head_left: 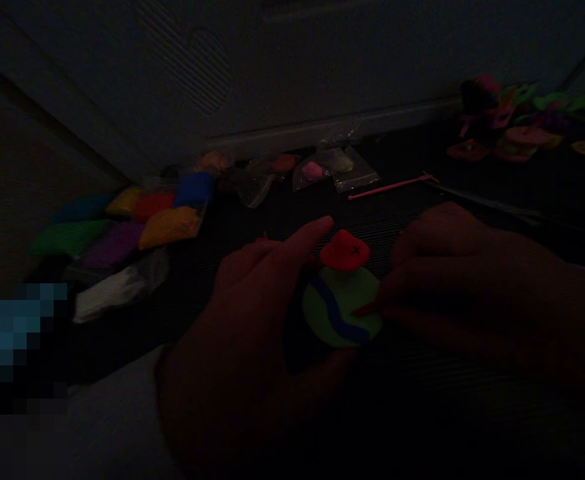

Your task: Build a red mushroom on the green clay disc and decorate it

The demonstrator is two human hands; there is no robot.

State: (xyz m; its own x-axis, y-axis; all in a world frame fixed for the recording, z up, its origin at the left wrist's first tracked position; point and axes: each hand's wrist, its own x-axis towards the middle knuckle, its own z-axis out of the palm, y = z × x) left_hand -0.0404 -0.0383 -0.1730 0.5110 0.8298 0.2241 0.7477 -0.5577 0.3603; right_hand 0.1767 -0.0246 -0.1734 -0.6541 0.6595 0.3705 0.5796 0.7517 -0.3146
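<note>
The scene is very dark. A flat green clay disc [340, 310] with a wavy blue stripe lies on the dark surface, and a red clay piece [345, 251] sits at its far edge. My left hand [252, 333] curls around the disc's left side, its index finger stretched toward the red piece. From the right, my right hand [472, 280] reaches in with fingers pressed together, its fingertip touching the disc's right edge. A thin reddish tip shows at that fingertip; I cannot make out what it is.
Bags of coloured clay [137, 223] in blue, yellow, red, orange, green, purple and white lie at the left. Small clear packets [322, 170] rest by the wall. A pink stick [390, 187] lies behind the hands. Finished coloured clay shapes [512, 127] sit at the far right.
</note>
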